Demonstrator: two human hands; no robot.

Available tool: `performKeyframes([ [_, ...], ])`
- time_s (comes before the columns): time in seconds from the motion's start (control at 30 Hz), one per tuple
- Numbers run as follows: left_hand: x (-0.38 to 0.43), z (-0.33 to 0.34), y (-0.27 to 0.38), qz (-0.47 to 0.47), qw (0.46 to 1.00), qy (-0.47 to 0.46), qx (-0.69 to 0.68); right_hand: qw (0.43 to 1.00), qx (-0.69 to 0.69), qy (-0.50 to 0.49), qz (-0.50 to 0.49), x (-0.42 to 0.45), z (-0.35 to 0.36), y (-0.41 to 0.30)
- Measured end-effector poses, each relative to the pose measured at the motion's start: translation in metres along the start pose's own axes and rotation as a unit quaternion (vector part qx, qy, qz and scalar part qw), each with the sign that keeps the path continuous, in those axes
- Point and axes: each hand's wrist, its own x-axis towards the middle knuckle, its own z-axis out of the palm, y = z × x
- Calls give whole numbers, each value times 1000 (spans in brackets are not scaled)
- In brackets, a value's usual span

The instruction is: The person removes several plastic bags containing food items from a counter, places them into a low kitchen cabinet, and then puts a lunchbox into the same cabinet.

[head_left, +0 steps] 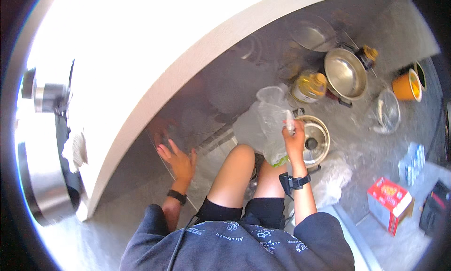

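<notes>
My right hand [295,138] is closed on the bunched top of a translucent plastic bag [271,124]. The bag hangs in front of my knees, and something green shows at its lower end. Just behind that hand stands a steel pot [327,137] with a glass lid [311,156] and a black knob. My left hand [180,165] is empty, its fingers spread, near a dark glossy panel [190,119] that mirrors it. Whether the fingers touch the panel I cannot tell.
A white counter [169,45] curves overhead. On the floor to the right are a cooking oil bottle [306,87], an uncovered steel pot [345,73], an orange tub [403,87], a clear container [389,112], a white plastic bag [334,179], bottled water [412,163] and a red-and-white box [389,200].
</notes>
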Motion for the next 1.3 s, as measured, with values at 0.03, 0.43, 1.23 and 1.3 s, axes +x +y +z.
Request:
performKeyframes([
  [0.03, 6, -18, 18, -42, 991, -106, -66, 1000, 21, 10, -3, -9, -13, -19],
  [0.43, 98, -254, 171, 346, 818, -264, -376, 996, -42, -79, -18, -138, -218, -301],
  [1.23, -21, -299, 225, 177, 309, -642, -679, 891, -336, 14, 305, -584, -201, -375],
  [1.3, -3, -308, 218, 216, 354, -580, -702, 894, -272, -68, 349, -597, -177, -367],
])
